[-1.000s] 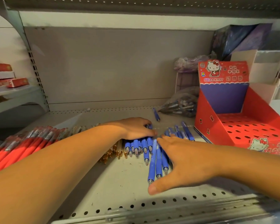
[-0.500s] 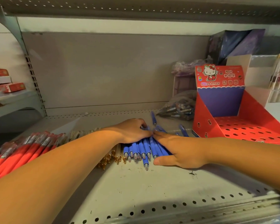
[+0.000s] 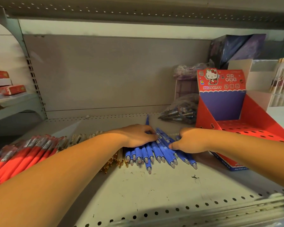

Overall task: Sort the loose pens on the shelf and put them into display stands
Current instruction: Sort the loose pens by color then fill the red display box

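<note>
On the metal shelf (image 3: 154, 194), both hands lie palm down on a fan of blue pens (image 3: 156, 153): the left hand (image 3: 138, 135) flat with fingers loosely curled, the right hand (image 3: 189, 141) cupped against the pile's edge, seemingly gripping nothing. Red pens (image 3: 20, 154) lie left, and the red display stand (image 3: 236, 115) sits just right, behind.

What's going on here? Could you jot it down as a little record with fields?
place: shop shelf
left hand: flat on the blue pens
right hand: pressing the same pens from the other side
stray pen: lies apart, behind the hands
red pens: row at far left
gold pens: between red and blue
stand: red, holes empty, at right
bag: pens inside, behind stand
</note>
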`<state>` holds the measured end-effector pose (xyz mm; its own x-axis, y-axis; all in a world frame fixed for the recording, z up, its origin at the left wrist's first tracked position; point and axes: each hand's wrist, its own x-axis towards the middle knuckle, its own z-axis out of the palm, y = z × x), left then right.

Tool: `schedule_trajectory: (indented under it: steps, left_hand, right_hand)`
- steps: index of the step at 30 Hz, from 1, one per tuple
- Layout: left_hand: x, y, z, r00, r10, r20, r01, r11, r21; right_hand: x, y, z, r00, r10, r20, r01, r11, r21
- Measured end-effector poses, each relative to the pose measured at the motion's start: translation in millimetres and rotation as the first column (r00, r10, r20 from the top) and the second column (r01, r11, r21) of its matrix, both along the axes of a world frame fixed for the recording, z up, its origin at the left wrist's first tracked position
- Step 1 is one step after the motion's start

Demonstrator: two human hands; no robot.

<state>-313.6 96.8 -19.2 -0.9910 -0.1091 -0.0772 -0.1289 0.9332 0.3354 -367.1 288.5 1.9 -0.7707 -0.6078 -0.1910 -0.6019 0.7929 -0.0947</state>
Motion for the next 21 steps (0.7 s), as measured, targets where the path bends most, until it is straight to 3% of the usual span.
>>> schedule_trajectory:
  steps: [5,11,17,21]
  left_hand:
    - [2.3,1.9,1.7,1.0,-0.004,-0.015,0.004,1.0,-0.011]
    - [3.1,1.2,1.0,1.0,0.005,-0.025,-0.005,1.0,-0.008]
    - [2.1,-1.0,0.3,1.0,-0.004,-0.016,0.004,1.0,-0.004]
    - [1.4,-3.4,-1.6,1.0,0.004,-0.007,-0.004,1.0,0.004]
  right_hand:
    - [4.2,-10.6,5.5,0.999,-0.009,0.047,0.011,0.999,-0.04]
    - [-2.6,-11.3,1.2,0.932,-0.077,0.353,0.179,0.948,-0.265]
    - [-10.9,-14.3,3.3,0.933,-0.07,0.352,0.204,0.911,-0.359]
    - [-12.3,-18.5,2.6,0.932,-0.092,0.352,0.218,0.916,-0.337]
